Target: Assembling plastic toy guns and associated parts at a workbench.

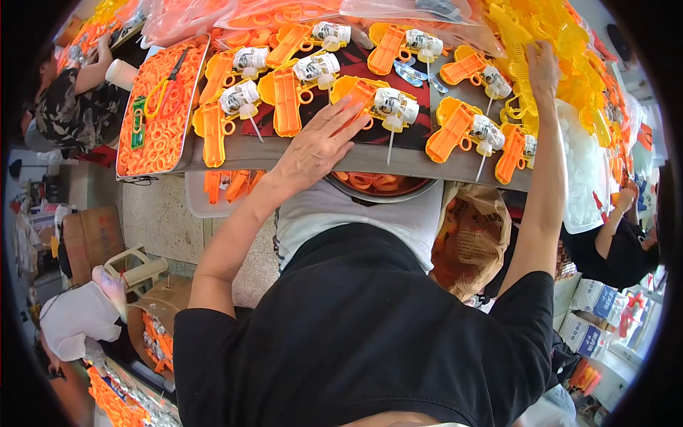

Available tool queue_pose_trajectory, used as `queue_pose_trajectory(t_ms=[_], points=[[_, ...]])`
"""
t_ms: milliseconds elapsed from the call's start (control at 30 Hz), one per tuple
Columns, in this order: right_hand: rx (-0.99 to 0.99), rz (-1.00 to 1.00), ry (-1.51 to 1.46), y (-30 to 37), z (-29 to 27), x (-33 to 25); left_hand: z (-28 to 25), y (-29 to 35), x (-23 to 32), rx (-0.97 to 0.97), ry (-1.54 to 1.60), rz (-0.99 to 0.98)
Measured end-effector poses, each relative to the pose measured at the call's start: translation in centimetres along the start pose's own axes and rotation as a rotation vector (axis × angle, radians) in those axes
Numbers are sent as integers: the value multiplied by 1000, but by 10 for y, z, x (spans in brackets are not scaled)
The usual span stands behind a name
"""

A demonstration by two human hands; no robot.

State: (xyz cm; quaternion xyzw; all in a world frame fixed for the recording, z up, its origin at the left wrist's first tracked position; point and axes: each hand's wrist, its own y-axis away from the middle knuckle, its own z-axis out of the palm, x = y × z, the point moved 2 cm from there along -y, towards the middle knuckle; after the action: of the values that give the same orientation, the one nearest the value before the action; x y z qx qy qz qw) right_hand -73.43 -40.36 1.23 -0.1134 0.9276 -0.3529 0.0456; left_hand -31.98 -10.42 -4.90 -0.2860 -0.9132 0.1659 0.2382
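Orange and yellow toy guns, each with a white printed barrel section, lie in rows along the grey table. My left hand [316, 146] rests with outstretched fingers on the orange grip of one toy gun [395, 107] near the table's front edge. At the far right, my right hand [545, 71] reaches up to a heap of yellow plastic gun shells [509, 25]. Its fingers are curled round a yellow plastic shell [523, 85], partly hidden by the hand. Thin white rods stick out from several of the guns toward me.
To the left, a tray [206, 92] holds orange rings, yellow-handled scissors [163, 85] and a green packet [138, 122]. A bowl [384, 197] of orange parts sits at my lap. A clear bin [587, 171] and paper sack [473, 245] stand right. Other people work at both sides.
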Motion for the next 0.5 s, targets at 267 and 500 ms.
queue_pose_trajectory(t_ms=[267,500], points=[[-407,489,-1323,69,-129,-161,-83,-79,24,284,-51,167],[-481,506,-1361,128,-105,-213,-54,-108,5,-55,-203,323]])
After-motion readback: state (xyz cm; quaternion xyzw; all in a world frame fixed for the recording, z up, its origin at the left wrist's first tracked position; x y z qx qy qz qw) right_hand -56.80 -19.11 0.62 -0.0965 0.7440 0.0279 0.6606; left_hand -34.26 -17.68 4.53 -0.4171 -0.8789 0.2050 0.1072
